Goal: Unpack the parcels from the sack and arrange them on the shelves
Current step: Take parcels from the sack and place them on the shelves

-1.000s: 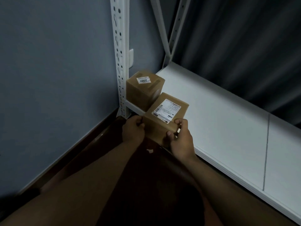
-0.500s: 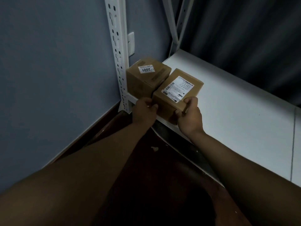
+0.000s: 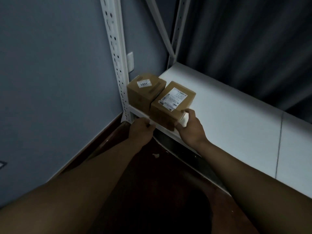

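Grey wall, dark curtain

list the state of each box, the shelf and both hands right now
box with the shipping label: closed, on the shelf, beside the numbered box
numbered box: closed, upright in the shelf's corner
shelf: holds both boxes at its left end
right hand: grips the labelled box's near corner
left hand: at the shelf's front edge, off the box, fingers curled

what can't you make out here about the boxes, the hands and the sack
Head view only:
- Sack: not in frame.
- Shipping label on the nearer box: print too small and blurred to read.
- Left hand: fingers curled under, hidden by its own back; what they touch is unclear.
- Farther box: its right side hidden by the nearer box.
- Shelf: cut off at the right edge.
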